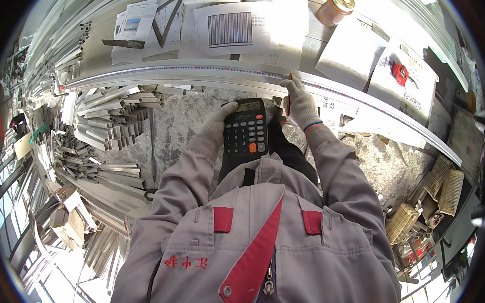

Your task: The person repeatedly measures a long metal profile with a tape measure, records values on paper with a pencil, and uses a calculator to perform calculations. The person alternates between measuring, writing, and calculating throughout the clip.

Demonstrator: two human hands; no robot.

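My left hand [216,122], in a white knit glove, grips a black calculator [244,131] by its left edge, thumb on top. Its display is lit and it sits in front of my waist. Also gloved, my right hand [304,105] pinches a thin red pencil [288,106], held upright at the near edge of the bench. The pencil's upper end reaches a long measuring scale [203,69] that lies along a pale metal profile [224,82]. Whether the pencil touches the scale, I cannot tell.
Printed sheets [204,28] cover the bench, with a metal set square [166,21] and a flat dark tool [124,43]. A red tape measure [399,74] and a jar [335,10] stand at right. Metal offcuts [111,116] pile up at left; woven bundles [403,223] lie lower right.
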